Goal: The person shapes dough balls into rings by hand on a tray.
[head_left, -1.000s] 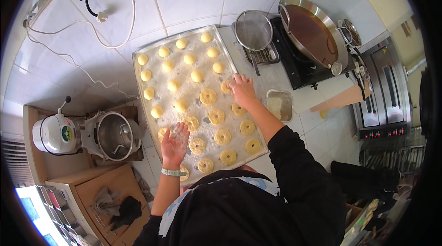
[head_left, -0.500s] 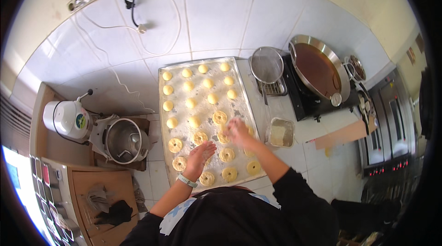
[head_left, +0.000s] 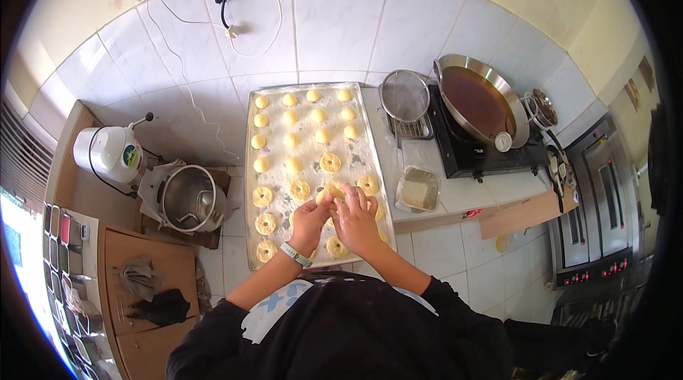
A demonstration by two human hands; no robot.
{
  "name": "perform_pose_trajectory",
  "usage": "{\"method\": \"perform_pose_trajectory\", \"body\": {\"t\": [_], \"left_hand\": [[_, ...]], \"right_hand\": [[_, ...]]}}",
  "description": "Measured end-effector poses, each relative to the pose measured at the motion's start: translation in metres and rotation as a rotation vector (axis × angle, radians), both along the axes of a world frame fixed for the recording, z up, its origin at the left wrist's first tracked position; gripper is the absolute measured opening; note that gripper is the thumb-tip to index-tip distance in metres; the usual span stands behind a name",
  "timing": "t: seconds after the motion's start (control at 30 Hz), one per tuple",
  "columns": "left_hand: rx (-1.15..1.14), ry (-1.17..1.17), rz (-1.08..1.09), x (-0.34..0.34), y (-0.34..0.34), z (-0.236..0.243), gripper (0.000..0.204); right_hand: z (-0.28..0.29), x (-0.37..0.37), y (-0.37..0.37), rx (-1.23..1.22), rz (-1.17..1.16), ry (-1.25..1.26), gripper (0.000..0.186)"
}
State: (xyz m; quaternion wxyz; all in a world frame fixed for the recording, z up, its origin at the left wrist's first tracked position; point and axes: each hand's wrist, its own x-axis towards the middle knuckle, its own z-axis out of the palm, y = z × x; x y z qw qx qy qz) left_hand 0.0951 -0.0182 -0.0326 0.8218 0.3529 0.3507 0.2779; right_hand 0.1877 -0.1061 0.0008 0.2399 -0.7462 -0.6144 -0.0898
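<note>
Mixer [head_left: 108, 154] at left, pan [head_left: 521, 123] of brown liquid at upper right; mid-frame, over the tray [head_left: 364, 146], my left hand [head_left: 311, 222] and right hand [head_left: 356, 223] hide some rings [head_left: 329, 163], gripping a dough piece [head_left: 329, 193] at their fingertips.

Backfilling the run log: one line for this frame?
left hand holds dough piece | right hand on same piece | tray: dough balls far end, dough rings near end | right of tray: strainer, pan
</note>
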Motion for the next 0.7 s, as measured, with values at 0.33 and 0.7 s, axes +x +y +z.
{"method": "perform_pose_trajectory", "body": {"t": [0.33, 0.7], "left_hand": [[0.368, -0.03, -0.238, -0.019, 0.003, 0.023, 0.038], [0.072, -0.187, -0.107, -0.028, -0.005, 0.035, 0.028]], "right_hand": [[-0.001, 0.009, 0.001, 0.206, 0.216, 1.167, 0.029], [0.023, 0.018, -0.001, 0.079, 0.156, 1.044, 0.022]]}}
